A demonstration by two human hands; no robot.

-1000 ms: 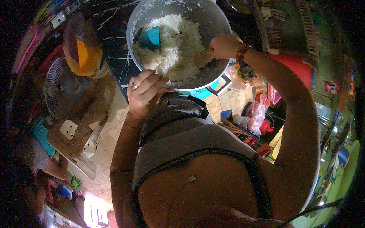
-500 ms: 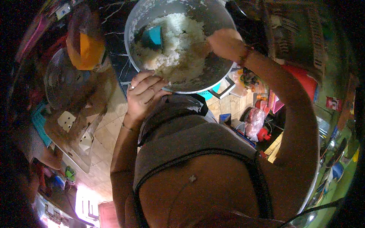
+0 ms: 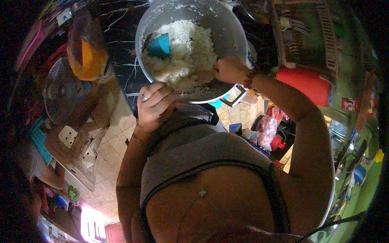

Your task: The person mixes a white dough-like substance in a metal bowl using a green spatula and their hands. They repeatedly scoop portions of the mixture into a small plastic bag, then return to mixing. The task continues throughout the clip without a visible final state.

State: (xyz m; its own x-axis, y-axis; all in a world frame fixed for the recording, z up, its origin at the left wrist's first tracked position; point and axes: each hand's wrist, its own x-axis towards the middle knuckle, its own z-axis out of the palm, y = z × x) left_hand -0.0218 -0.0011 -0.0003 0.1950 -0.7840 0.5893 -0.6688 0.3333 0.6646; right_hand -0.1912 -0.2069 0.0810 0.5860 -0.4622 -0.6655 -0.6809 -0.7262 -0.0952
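A large metal bowl (image 3: 233, 30) sits on a dark marble counter and holds a heap of white crumbly rice-like food (image 3: 184, 56). A blue scoop (image 3: 159, 45) is stuck in the food at the left. My left hand (image 3: 154, 103) grips the bowl's near rim, a ring on one finger. My right hand (image 3: 229, 69) is inside the bowl at its right side, fingers pressed into the food; a bead bracelet is on that wrist.
An orange plastic container (image 3: 87, 52) stands on the counter (image 3: 121, 48) left of the bowl. A brown dish rack (image 3: 308, 36) and a red container (image 3: 308, 83) lie to the right. A fan (image 3: 56, 93) and tiled floor are at the left, below.
My right hand has moved from the bowl's far right rim down into the food near the front. The left hand has kept its grip on the rim.
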